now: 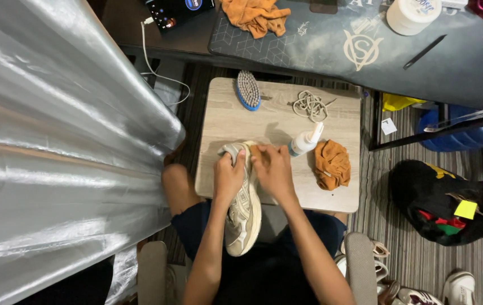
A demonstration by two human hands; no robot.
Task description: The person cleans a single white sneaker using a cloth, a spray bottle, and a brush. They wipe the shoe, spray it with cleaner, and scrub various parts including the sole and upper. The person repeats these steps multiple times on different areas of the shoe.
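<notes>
1. We hold the shoe (243,206) lengthwise between lap and bench (224,118): its toe end rests on the near edge of the bench, its heel points to 6 o'clock over our knees.
2. Our left hand (228,178) has its grip clamped on the shoe's toe end, fingers curled over the grey edge at 12 o'clock to steady it.
3. Our right hand (273,169) is pressed against the inner side of the toe, fingers together. A scrap of orange shows under the fingertips; it may be a cloth, but the view is too small to be sure.
4. We judge the step in hand to be wiping the front of the shoe.
5. At 3 o'clock of the hands lies a spray bottle (305,141) on its side, and beyond it a crumpled orange rag (332,164).
6. At 12 o'clock, well apart, sit a blue brush (247,90) and a coil of laces (310,105).
7. The next move calls for a firm hold with the left while the right rubs, turning the shoe to reach fresh areas.
</notes>
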